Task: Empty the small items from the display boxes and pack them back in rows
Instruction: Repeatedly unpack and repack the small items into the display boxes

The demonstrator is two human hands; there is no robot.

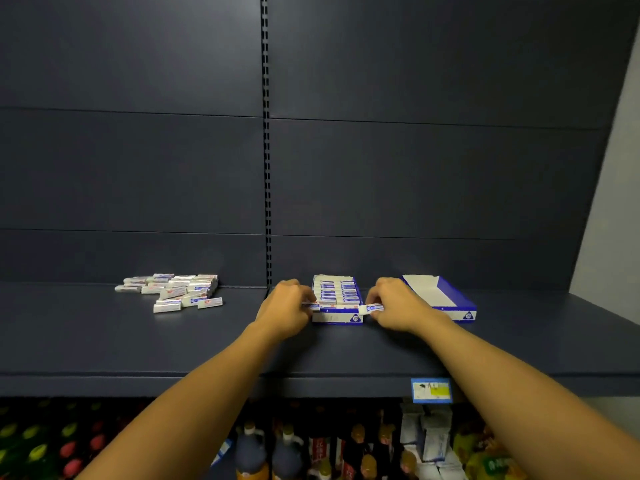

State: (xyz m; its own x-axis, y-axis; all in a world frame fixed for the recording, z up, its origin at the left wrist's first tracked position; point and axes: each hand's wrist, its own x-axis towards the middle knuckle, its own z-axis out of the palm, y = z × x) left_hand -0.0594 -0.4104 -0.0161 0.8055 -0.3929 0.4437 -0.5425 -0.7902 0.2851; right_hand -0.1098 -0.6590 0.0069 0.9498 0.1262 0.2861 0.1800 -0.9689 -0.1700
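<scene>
Both hands work at the near end of the filled box (337,299), which sits on the dark shelf (138,341) just right of centre. The left hand (289,308) pinches a small white-and-blue packet (311,305) at the box's 9 o'clock corner, and the right hand (394,306) pinches another packet (371,308) at its 3 o'clock corner. Two columns of packets already lie in neat rows inside, so this box looks nearly full.

To finish the row well, each packet should probably go in flat, label up and long side across, matching those behind it, then be pushed back until it touches the row before it. Lowering one at a time would keep the hands from crowding each other over the narrow opening. A finger on the front wall should stop the light card box from sliding.

At 3 o'clock, just beyond the right hand, an empty box (440,297) lies at an angle, open and waiting. At 9 o'clock, well apart, a loose pile of packets (173,291) lies on the shelf, presumably its supply. The right wrist is close to the empty box and could knock it. A price tag (431,389) hangs on the shelf edge, with bottles (249,452) below, clear of the work.
</scene>
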